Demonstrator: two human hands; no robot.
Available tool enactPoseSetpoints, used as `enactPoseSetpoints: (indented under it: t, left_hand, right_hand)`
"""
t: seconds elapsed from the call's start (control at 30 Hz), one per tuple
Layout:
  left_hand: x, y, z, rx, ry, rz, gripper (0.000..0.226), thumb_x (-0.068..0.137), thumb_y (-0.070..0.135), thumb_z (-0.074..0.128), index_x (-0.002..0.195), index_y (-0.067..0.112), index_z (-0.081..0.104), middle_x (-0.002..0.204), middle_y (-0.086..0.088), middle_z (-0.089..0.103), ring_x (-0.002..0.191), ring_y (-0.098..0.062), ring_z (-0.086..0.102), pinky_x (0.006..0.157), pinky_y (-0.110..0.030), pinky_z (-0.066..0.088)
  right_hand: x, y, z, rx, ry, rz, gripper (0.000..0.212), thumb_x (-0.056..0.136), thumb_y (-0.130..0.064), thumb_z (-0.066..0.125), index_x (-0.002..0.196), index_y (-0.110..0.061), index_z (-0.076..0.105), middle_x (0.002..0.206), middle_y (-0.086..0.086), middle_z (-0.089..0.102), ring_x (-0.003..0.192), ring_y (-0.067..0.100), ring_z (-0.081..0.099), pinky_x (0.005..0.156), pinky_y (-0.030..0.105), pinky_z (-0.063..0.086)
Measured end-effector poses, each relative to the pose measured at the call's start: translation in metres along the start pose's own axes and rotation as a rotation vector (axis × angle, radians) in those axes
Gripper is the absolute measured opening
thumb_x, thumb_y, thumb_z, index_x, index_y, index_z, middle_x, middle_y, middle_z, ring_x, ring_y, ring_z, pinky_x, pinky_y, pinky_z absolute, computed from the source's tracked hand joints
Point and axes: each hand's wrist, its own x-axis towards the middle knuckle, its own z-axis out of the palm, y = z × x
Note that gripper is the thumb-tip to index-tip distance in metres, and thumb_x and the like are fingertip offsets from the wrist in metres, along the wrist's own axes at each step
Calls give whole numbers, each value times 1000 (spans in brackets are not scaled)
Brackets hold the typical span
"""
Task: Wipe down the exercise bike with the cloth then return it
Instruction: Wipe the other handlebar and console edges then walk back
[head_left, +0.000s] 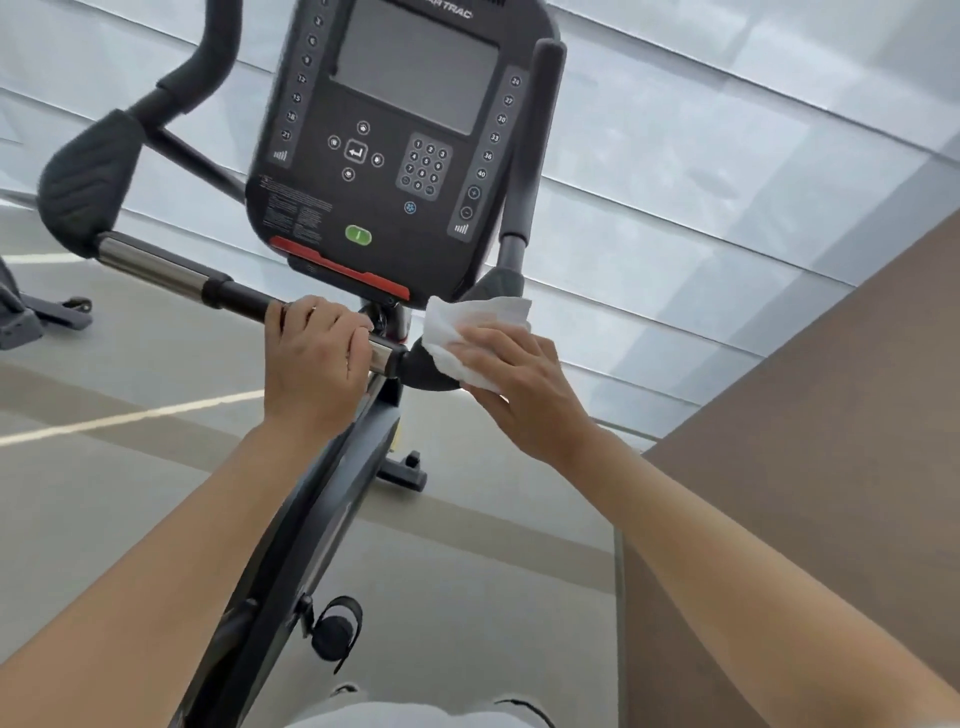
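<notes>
our forearms (156, 545) out over the bike (311, 493) frame. left hand (317, 348) grips the handlebar (156, 265), likely so we stay braced; right hand (519, 379), fingers flat, presses cloth (467, 322) onto the right pad (431, 371).

Top of the console (400, 130) past the upper edge, its warning print (297, 214) illegibly small

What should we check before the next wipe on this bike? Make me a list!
1. Hold on the white cloth: ok, the right hand presses it with flat fingers.
2. Contact: ok, it lies on the right arm pad.
3. Steadying: ok, the left hand grips the handlebar.
4. Whether the console is wiped: cannot tell.
5. Dirt on the cloth: cannot tell; the side showing looks white.
</notes>
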Motion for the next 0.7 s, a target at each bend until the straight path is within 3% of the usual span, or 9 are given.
enactPoseSetpoints:
  t: [0.13, 0.23, 0.33, 0.4, 0.5, 0.63, 0.7]
  left_hand:
    - [-23, 15, 0, -186, -25, -40, 36, 107, 26, 43, 138, 18, 58, 148, -4, 53, 153, -31, 28, 127, -57, 24]
    - [-40, 32, -3, -303, -76, -127, 53, 102, 21, 58, 153, 20, 47, 167, 0, 36, 163, -25, 10, 126, -47, 26]
    - [-62, 47, -5, -331, -125, -155, 74, 95, 17, 68, 162, 28, 37, 176, 8, 17, 164, -18, 2, 124, -39, 21]
    - [-78, 55, -9, -461, -181, -187, 78, 95, 18, 71, 161, 40, 35, 174, 16, 18, 161, -16, 21, 122, -42, 32]
    - [-104, 73, -26, -657, -237, -268, 76, 92, 28, 79, 148, 59, 38, 154, 28, 45, 135, -2, 53, 108, -39, 50]
    - [-135, 106, -47, -657, -267, -259, 83, 84, 37, 88, 148, 57, 41, 143, 30, 51, 124, 6, 57, 88, -9, 49]
    - [-149, 121, -56, -638, -242, -302, 77, 83, 36, 89, 144, 54, 46, 138, 29, 54, 121, 9, 57, 83, -2, 47]
  right_hand:
    - [-14, -8, 3, 144, 95, 16, 28, 104, -9, 64, 131, -5, 71, 139, 9, 66, 133, 33, 52, 109, 47, 45]
    - [-23, -14, 3, 232, 159, 68, 25, 101, 2, 62, 122, -2, 74, 130, 9, 70, 121, 31, 56, 109, 36, 46]
    - [-36, -19, 4, 350, 170, 149, 26, 97, 10, 63, 118, -2, 74, 120, 8, 72, 110, 26, 57, 99, 30, 48]
    - [-47, -23, 5, 413, 116, 166, 27, 96, 11, 63, 115, -4, 74, 114, 6, 72, 104, 22, 55, 92, 26, 45]
    - [-67, -26, 5, 504, 64, 178, 24, 98, 4, 64, 115, -9, 73, 111, 2, 71, 102, 19, 56, 89, 18, 40]
    - [-86, -36, 3, 680, 41, 238, 21, 98, -3, 67, 115, -13, 73, 104, -3, 70, 97, 18, 60, 84, 21, 43]
    - [-95, -45, 1, 792, -14, 254, 21, 100, -9, 67, 117, -20, 73, 104, -7, 69, 97, 14, 62, 83, 20, 45]
